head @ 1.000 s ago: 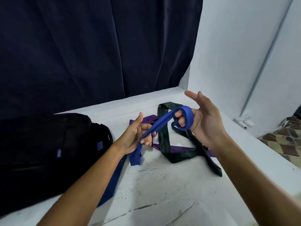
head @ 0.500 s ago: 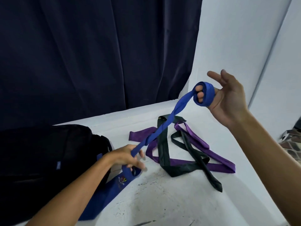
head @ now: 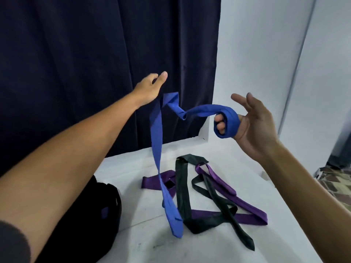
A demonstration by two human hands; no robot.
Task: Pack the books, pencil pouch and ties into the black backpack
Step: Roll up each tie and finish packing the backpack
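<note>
Left hand [head: 150, 87]: bare, no ring, no glove. Left forearm [head: 72, 149]: bare from wrist to near the elbow; no watch, no band. Left sleeve [head: 11, 243]: dark grey, soft matte fabric, its edge showing at the lower left corner of the view. Right hand [head: 252, 128]: bare, no ring, nails short. Right forearm [head: 307, 196]: bare along its whole visible length; no sleeve edge in view.

Matt woven cloth in the blue tie [head: 156, 141]; faint satin sheen on purple tie [head: 247, 205] and black tie [head: 182, 188]. Soft, heavy, light-swallowing curtain [head: 95, 63]. Scuffed, painted white surface [head: 144, 242]. Dull fabric backpack [head: 106, 209].
</note>
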